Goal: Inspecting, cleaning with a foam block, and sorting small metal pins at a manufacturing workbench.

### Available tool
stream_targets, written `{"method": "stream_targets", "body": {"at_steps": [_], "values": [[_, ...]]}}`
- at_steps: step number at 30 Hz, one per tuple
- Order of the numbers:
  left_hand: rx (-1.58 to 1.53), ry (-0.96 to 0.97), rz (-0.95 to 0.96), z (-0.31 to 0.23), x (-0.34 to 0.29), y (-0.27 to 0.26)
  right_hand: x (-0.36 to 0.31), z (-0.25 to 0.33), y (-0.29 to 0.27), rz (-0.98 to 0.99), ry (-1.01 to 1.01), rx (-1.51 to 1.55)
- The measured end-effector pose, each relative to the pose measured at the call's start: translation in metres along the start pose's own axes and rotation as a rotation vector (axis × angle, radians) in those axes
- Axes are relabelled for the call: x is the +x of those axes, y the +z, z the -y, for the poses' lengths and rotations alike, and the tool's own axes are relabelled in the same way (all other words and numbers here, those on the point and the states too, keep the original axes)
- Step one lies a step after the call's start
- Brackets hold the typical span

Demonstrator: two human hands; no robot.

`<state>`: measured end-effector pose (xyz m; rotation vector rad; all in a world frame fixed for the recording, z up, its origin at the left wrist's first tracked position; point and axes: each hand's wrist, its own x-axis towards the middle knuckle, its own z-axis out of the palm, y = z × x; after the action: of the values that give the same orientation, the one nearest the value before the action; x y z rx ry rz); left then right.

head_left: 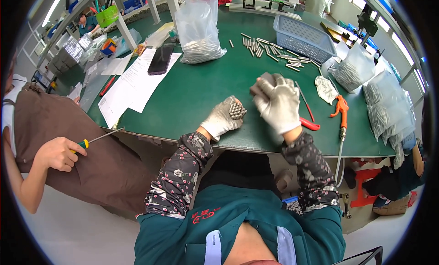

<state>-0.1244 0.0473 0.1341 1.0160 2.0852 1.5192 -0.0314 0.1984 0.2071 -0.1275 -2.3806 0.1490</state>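
My left hand [223, 119], in a grey-white glove, is closed round a bundle of metal pins [237, 110] near the table's front edge. The pins' round ends face up and to the right. My right hand [278, 104], also gloved, is above the table to the right of the bundle. Motion smears its edge, and its fingertips look dark grey; whether they hold anything is unclear. Beyond it, loose metal pins [265, 49] lie scattered in front of a blue plastic basket [302, 38]. A red-handled tool [309, 124] rests beside my right wrist.
On the right are an orange air gun [340, 110] with a hose, a white glove [325, 89] and bags of pins [382, 105]. Another bag of pins [200, 47] stands at the back. Left are papers [137, 84], a phone [160, 60] and a person's hand holding a screwdriver [84, 146].
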Motion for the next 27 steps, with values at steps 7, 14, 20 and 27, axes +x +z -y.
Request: {"method": "stream_targets", "body": {"at_steps": [7, 14, 20, 27], "values": [[-0.020, -0.038, 0.019, -0.002, -0.006, 0.001, 0.002, 0.005, -0.001, 0.157, 0.112, 0.028], [-0.115, -0.047, 0.046, 0.000, -0.001, -0.002, 0.004, 0.001, 0.007, 0.112, 0.077, -0.047], [-0.102, -0.076, 0.051, -0.003, -0.002, -0.003, -0.002, 0.008, 0.006, 0.145, 0.033, 0.053], [-0.210, 0.011, -0.011, -0.003, -0.007, -0.002, -0.009, 0.017, 0.015, 0.108, -0.050, 0.093]]}}
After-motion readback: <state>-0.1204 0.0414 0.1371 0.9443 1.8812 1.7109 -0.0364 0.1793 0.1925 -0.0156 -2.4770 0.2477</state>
